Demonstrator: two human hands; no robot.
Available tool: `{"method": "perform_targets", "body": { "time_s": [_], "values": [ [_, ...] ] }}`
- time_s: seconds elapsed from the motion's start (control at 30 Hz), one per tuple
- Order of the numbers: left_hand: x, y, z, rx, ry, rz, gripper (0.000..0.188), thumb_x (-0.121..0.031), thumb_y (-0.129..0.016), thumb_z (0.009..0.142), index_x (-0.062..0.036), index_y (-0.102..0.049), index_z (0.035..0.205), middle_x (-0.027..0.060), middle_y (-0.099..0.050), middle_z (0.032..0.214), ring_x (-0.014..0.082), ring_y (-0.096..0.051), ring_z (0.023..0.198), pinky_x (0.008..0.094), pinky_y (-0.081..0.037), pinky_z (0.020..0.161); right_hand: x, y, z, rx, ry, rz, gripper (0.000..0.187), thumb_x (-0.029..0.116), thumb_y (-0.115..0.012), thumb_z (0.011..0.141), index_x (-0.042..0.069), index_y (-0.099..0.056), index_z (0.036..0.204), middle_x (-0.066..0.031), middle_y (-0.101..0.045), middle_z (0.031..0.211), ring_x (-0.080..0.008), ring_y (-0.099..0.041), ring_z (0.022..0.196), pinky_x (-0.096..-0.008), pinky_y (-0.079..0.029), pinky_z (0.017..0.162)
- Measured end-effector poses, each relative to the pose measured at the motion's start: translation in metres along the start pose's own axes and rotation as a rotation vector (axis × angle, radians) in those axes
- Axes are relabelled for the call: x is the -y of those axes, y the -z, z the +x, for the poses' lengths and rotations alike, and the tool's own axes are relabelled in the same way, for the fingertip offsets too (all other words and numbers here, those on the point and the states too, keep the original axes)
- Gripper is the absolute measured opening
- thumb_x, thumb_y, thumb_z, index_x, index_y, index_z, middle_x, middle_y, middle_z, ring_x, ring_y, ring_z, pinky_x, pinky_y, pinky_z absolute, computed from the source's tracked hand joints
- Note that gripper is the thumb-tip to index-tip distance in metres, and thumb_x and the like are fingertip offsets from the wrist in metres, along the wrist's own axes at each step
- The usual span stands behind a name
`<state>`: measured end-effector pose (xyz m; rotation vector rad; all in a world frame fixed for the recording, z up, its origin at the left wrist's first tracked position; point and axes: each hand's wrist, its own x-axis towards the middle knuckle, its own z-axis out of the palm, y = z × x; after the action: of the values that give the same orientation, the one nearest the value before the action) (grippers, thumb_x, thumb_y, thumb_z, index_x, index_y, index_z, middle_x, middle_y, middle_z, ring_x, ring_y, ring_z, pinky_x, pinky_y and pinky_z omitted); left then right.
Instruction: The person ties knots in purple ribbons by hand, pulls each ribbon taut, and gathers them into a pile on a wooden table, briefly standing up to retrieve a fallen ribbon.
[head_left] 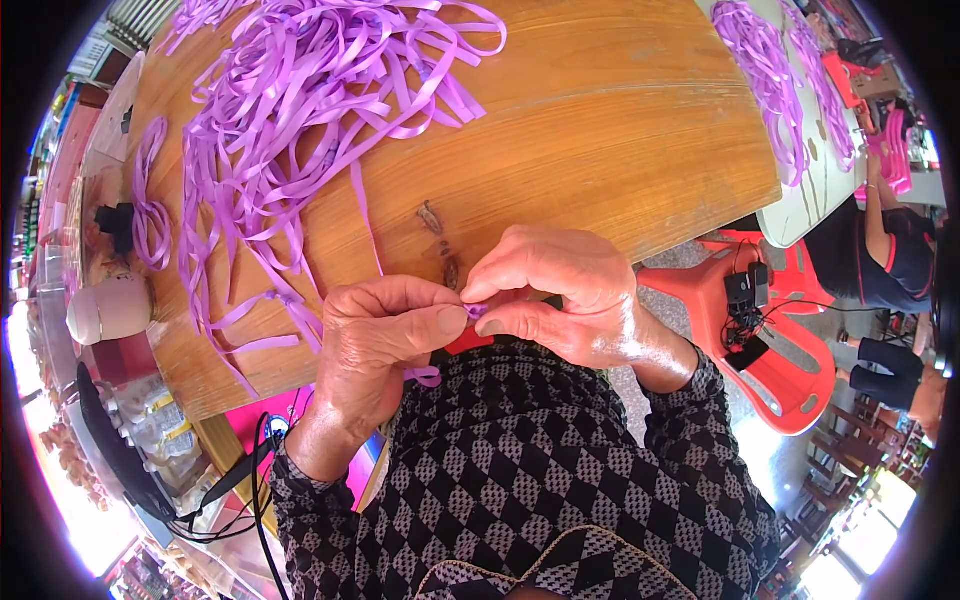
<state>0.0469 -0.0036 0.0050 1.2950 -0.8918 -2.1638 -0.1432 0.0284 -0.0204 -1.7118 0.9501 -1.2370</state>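
Observation:
My left hand (375, 335) and my right hand (565, 290) meet above the near edge of the wooden table, in front of my body. Thumb and fingertips of both pinch a small bit of purple ribbon (477, 311), mostly hidden between the fingers. A loop of the same colour (428, 376) shows below the left hand. One ribbon strand (362, 205) runs from the heap down toward my left hand. The big tangled heap of purple ribbons (290, 110) covers the table's left and far side, with loose ends hanging toward me.
At left lie a separate ribbon bundle (150, 200) and a rounded whitish object (110, 310). A red plastic chair (790, 375) at right holds black devices and cables (745, 305). Farther right, more ribbons hang over a pale table (800, 215), beside another person (870, 245) in dark clothes.

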Motion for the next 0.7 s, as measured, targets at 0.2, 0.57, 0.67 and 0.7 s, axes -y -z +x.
{"method": "perform_targets", "body": {
  "time_s": [0.2, 0.57, 0.67, 0.7],
  "values": [
    [0.001, -0.004, -0.001, 0.005, -0.018, -0.036, 0.015, -0.008, -0.07, 0.072, 0.0014, -0.064, 0.081, 0.003, -0.061, 0.068, 0.0052, -0.05, 0.054, 0.0171, -0.037, 0.049, -0.002, -0.002, -0.003, -0.036, -0.021, -0.007, 0.019, 0.004, -0.069, 0.069, 0.002, -0.06, 0.085, -0.0058, -0.062, 0.076, -0.019, -0.058, 0.064, -0.0275, -0.044, 0.055],
    [-0.001, -0.008, -0.008, 0.002, -0.21, 0.226, 0.013, -0.007, -0.066, 0.077, 0.0032, -0.063, 0.084, 0.0034, -0.062, 0.072, 0.0063, -0.055, 0.065, 0.0174, -0.043, 0.059, 0.0, -0.005, 0.0, -0.133, 0.116, -0.141, 0.017, -0.004, -0.069, 0.066, 0.001, -0.058, 0.078, -0.0078, -0.06, 0.071, -0.0209, -0.056, 0.058, -0.0285, -0.04, 0.048],
    [-0.001, -0.009, -0.008, -0.025, -0.184, 0.202, 0.013, -0.006, -0.066, 0.077, 0.0035, -0.063, 0.084, 0.0047, -0.063, 0.074, 0.0068, -0.056, 0.066, 0.0176, -0.045, 0.061, -0.003, -0.004, -0.001, -0.151, 0.18, -0.157, 0.019, -0.006, -0.069, 0.065, 0.0, -0.058, 0.079, -0.0077, -0.059, 0.07, -0.0205, -0.055, 0.056, -0.0286, -0.039, 0.046],
    [0.0, -0.009, -0.008, -0.018, -0.195, 0.21, 0.013, -0.006, -0.066, 0.077, 0.0036, -0.063, 0.085, 0.0055, -0.064, 0.075, 0.007, -0.057, 0.067, 0.0177, -0.045, 0.061, -0.003, -0.004, -0.001, -0.15, 0.181, -0.156, 0.019, -0.006, -0.069, 0.065, 0.0, -0.058, 0.079, -0.0077, -0.059, 0.07, -0.0205, -0.055, 0.056, -0.0286, -0.039, 0.046]
  ]
}}
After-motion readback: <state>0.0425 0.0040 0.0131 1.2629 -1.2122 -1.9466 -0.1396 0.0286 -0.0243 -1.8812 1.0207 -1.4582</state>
